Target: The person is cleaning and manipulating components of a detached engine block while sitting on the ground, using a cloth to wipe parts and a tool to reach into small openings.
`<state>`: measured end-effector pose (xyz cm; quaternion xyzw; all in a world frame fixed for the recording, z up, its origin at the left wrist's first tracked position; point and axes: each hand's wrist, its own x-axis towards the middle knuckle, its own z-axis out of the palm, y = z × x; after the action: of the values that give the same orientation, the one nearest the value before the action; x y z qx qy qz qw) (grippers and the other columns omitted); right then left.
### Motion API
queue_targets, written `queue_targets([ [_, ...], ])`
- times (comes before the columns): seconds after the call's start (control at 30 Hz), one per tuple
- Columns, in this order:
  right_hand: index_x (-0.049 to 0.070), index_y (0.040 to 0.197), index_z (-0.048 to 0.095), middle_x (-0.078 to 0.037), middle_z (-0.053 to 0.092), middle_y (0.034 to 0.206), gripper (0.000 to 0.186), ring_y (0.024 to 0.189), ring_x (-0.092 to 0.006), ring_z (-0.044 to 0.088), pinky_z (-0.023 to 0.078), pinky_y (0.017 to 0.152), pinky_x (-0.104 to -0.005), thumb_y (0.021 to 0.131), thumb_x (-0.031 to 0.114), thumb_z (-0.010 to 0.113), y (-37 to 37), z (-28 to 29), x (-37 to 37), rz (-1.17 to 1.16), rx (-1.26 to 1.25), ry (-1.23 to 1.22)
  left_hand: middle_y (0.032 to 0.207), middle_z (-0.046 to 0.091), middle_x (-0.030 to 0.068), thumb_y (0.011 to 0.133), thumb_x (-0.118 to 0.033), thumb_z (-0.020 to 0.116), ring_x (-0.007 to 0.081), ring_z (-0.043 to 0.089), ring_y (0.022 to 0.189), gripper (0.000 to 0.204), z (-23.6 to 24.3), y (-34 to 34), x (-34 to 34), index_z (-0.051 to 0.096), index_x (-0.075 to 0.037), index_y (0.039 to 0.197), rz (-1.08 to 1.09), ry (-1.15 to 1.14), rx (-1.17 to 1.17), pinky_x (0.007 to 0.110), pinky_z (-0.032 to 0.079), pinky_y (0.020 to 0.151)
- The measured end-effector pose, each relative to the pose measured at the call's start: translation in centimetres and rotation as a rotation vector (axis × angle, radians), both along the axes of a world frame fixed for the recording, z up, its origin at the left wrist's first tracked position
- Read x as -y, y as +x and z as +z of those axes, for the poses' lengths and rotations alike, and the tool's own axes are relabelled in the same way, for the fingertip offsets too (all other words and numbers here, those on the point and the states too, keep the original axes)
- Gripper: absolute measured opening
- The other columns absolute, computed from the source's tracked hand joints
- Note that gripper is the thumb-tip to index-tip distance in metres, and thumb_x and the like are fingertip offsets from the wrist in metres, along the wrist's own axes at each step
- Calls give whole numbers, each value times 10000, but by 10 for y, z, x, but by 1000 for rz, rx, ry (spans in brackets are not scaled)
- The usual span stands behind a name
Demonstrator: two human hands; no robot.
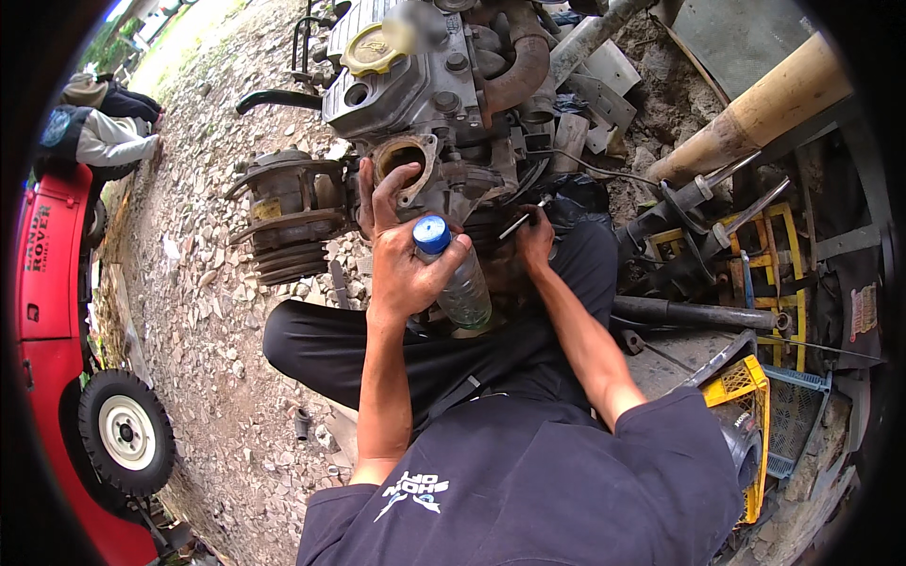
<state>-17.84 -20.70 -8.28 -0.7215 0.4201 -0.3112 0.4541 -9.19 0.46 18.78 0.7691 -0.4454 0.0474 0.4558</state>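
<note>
My left hand point(401, 269) grips a clear plastic bottle point(462, 297) with a blue cap point(431, 234); its fingertips reach up to the open oval flange point(415, 193) on the front of a greasy engine point(396, 104). My right hand point(534, 236), lower and to the right, is closed on a thin pale rod-shaped tool point(514, 224) beside the engine's dark lower part. A yellow cap point(363, 55) tops the engine, and a round pulley-like assembly point(283, 217) sits left of the flange. The bottle's base is near my lap.
A red off-road vehicle point(52, 283) and two people point(118, 141) are at the left, past gravel ground point(208, 358). A bamboo pole point(746, 104), metal shafts point(689, 203), a steel bar point(708, 316) and yellow crates point(750, 377) crowd the right. My crossed legs point(316, 349) sit under my arms.
</note>
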Motion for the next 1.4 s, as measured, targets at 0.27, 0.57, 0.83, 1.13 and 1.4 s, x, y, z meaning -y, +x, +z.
queue_targets([
  [0.27, 9, 1056, 668, -94, 713, 958, 109, 896, -197, 682, 516, 809, -326, 983, 71, 617, -54, 86, -68, 26, 373, 167, 1494, 460, 103, 708, -269, 815, 428, 98, 1537, 138, 4, 3, -6, 786, -143, 755, -51, -36, 25, 534, 114, 1233],
  [0.57, 94, 1189, 677, -271, 708, 1009, 363, 1001, -483, 665, 524, 826, -542, 1054, 384, 506, -38, 12, 29, -49, -135, -143, 1507, 464, 105, 688, -288, 789, 417, 126, 1543, 176, 3, 7, -10, 797, -139, 779, -69, -3, 24, 533, 115, 1243],
  [0.83, -20, 1110, 716, -280, 722, 1028, 727, 1048, -454, 681, 526, 929, -482, 844, 657, 701, -15, -80, 34, 306, -743, 110, 1508, 465, 88, 698, -277, 798, 401, 120, 1546, 158, 4, 4, -1, 799, -140, 777, -78, 2, 16, 519, 105, 1245],
  [1.13, -43, 1186, 678, -243, 726, 1082, 484, 1037, -386, 693, 519, 878, -411, 994, 398, 634, -51, 94, 33, 137, -122, -105, 1495, 479, 105, 696, -263, 796, 396, 139, 1543, 166, 3, 4, -12, 795, -116, 772, -32, -3, 4, 515, 137, 1249],
  [1.4, -45, 1085, 688, -73, 674, 970, 354, 891, -188, 590, 459, 827, -334, 1008, 294, 618, -110, 174, 54, -507, 662, -15, 1478, 491, 140, 698, -258, 801, 401, 130, 1546, 176, 8, 4, -3, 791, -102, 777, -8, 11, 9, 517, 153, 1245],
])
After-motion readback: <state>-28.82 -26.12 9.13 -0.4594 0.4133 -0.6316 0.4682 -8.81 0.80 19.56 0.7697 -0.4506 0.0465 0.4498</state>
